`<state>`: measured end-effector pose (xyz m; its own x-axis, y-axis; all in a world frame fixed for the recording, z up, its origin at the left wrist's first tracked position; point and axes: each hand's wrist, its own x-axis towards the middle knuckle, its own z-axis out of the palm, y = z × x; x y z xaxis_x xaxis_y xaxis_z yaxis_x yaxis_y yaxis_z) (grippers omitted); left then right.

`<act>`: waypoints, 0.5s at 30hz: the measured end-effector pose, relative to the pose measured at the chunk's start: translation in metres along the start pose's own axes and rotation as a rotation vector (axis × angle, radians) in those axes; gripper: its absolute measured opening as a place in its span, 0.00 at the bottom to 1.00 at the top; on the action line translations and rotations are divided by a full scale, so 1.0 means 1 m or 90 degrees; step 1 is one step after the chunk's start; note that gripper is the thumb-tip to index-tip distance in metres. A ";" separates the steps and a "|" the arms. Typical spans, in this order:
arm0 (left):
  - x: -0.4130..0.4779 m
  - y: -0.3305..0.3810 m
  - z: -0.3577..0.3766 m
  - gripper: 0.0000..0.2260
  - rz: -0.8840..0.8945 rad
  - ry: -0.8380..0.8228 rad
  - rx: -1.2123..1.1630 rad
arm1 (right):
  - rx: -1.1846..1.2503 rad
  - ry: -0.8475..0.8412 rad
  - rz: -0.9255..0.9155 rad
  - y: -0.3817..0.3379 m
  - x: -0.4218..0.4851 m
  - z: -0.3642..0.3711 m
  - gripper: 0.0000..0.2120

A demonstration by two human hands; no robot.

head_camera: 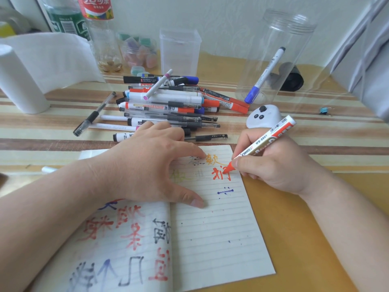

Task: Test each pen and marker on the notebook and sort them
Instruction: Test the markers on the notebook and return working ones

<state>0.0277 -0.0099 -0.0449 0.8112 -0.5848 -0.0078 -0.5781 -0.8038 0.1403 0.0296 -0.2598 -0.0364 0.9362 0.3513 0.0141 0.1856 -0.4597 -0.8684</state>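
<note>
Gripping a red marker (265,142) between thumb and curled fingers, the right hand (271,165) sets its red tip on the right page of the open notebook (221,239), touching a fresh red mark (221,174). The marker's white barrel slants up and away to the right. An orange mark sits just above the red one, and a small blue one just below.

The left hand (151,165) has no grip on anything. It lies flat with fingers spread, pressing the notebook across the fold, thumb on the right page. The left page is covered with big red, black and blue strokes. The notebook lies on the counter (294,228), part on yellow surface and part on a striped mat.

Behind the hands is a pile of pens and markers (168,102), with one black pen (92,114) lying apart to its left. A white controller (263,116) rests just beyond the right hand. Farther back, a tall clear jar (294,49) holds a single marker with a blue cap (265,74), cap down. A clear square box (179,51) stands behind the pile. A white paper roll (19,81) is at far left.
</note>
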 end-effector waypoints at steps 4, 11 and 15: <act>0.000 0.000 0.000 0.44 0.000 -0.004 0.005 | -0.010 0.023 0.010 0.001 0.001 0.000 0.08; 0.000 0.001 -0.001 0.44 -0.004 -0.007 0.004 | -0.035 0.005 0.011 0.000 0.001 0.000 0.07; 0.000 0.001 -0.002 0.44 -0.009 -0.010 0.000 | -0.034 0.015 -0.005 0.001 0.001 -0.001 0.09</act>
<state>0.0268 -0.0104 -0.0432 0.8181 -0.5746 -0.0248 -0.5662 -0.8122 0.1402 0.0309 -0.2607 -0.0369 0.9415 0.3353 0.0331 0.2076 -0.5000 -0.8408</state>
